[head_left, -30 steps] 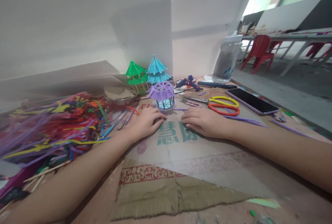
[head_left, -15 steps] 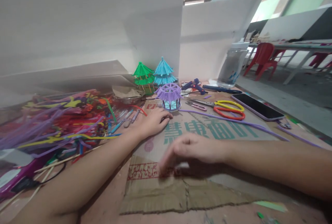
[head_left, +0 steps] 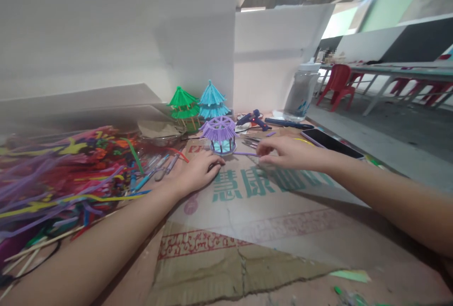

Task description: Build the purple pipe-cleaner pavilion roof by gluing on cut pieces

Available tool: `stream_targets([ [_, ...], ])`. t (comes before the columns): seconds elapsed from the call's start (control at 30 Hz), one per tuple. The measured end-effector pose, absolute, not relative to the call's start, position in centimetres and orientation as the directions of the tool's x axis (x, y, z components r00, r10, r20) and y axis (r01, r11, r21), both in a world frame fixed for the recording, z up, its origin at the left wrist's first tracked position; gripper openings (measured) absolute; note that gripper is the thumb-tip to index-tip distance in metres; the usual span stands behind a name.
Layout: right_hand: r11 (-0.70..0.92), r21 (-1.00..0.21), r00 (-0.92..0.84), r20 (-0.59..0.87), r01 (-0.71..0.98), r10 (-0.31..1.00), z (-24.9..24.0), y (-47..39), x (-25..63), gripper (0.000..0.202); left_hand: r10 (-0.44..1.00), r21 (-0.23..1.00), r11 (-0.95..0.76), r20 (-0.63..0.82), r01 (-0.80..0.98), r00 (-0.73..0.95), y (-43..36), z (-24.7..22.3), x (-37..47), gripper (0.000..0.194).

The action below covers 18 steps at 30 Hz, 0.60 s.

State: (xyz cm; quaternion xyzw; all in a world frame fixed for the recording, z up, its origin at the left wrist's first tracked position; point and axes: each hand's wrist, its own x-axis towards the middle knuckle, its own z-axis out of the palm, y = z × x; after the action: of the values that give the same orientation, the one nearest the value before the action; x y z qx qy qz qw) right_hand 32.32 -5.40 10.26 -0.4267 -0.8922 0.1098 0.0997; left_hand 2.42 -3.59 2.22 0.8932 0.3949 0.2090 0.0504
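Observation:
A small purple-roofed model (head_left: 220,133) with a light blue base stands on a printed cardboard sheet (head_left: 212,221). My left hand (head_left: 201,169) rests on the cardboard just in front of it, fingers loosely curled; whether anything is under them is hidden. To the right, my right hand (head_left: 278,151) is at the end of a purple pipe cleaner (head_left: 246,154), fingers bent towards it; a firm hold cannot be made out. Behind the model stand a green tiered-roof model (head_left: 183,103) and a blue one (head_left: 211,99).
Pipe cleaners in many colours (head_left: 71,174) are heaped at the left. Beyond my right hand are a glue gun (head_left: 254,119), a dark pen-like tool (head_left: 288,123), a phone (head_left: 331,143) and a water bottle (head_left: 302,92). Scissors are mostly covered by my right hand.
My right hand has moved up and away from the front of the cardboard to the pipe cleaner and scissors. My left hand stays by the purple model. The view has turned slightly right.

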Motion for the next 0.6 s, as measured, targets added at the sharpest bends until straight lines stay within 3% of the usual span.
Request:
stream_targets([
  [0.13, 0.576, -0.061, -0.574, 0.053, 0.815, 0.817, 9.6, -3.7, 34.0, 0.034, 0.735, 0.261, -0.675, 0.325, 0.69, 0.595, -3.6, 2.3, 2.4, 0.027],
  [0.33, 0.449, 0.04, -0.451, 0.041, 0.892, 0.892, 7.3, -3.7, 32.1, 0.024, 0.737, 0.272, -0.674, 0.321, 0.687, 0.595, -3.5, 2.3, 2.4, 0.026],
  [0.5, 0.416, -0.043, -0.412, 0.079, 0.908, 0.908, 8.3, -4.9, 31.4, 0.018, 0.728, 0.255, -0.681, 0.33, 0.686, 0.601, -3.4, 2.1, 2.3, 0.028],
  [0.6, 0.346, -0.306, -0.372, -0.029, 0.887, 0.928, 9.5, -5.6, 31.6, 0.01, 0.725, 0.263, -0.686, 0.334, 0.679, 0.603, -3.2, 2.0, 2.2, 0.028],
])
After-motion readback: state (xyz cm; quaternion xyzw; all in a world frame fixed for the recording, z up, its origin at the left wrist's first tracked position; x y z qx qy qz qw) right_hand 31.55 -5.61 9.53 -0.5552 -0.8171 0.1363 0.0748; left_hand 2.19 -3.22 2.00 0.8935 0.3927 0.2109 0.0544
